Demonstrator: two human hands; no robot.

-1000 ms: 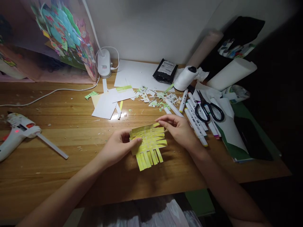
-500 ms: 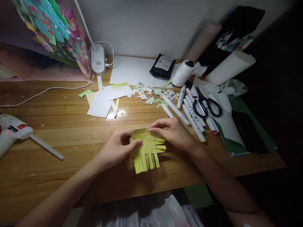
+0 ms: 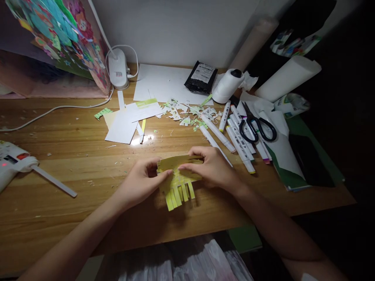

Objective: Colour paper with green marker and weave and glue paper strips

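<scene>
Between both hands is a yellow woven paper mat (image 3: 179, 180), held just above the table near its front edge. Loose strip ends hang from its lower side. My left hand (image 3: 146, 177) pinches the mat's left side, thumb on the front face and fingers behind. On the right side my right hand (image 3: 212, 168) grips it, the thumb pressing near the middle of the weave and the fingers behind the upper edge. The strip ends on the right are mostly hidden by that hand. The mat's upper part bends toward me.
Black-handled scissors (image 3: 258, 127) lie on several white markers (image 3: 238, 142) to the right. Paper scraps (image 3: 187, 113) and white sheets (image 3: 124, 127) lie behind the hands. A glue gun (image 3: 17, 162) rests at far left, near a white cable (image 3: 64, 106). A thread cone (image 3: 228, 86) stands at the back.
My right hand has slid its grip lower and further over the mat, covering the right strip ends. The mat's upper part now bends more toward me. The view has shifted slightly.
</scene>
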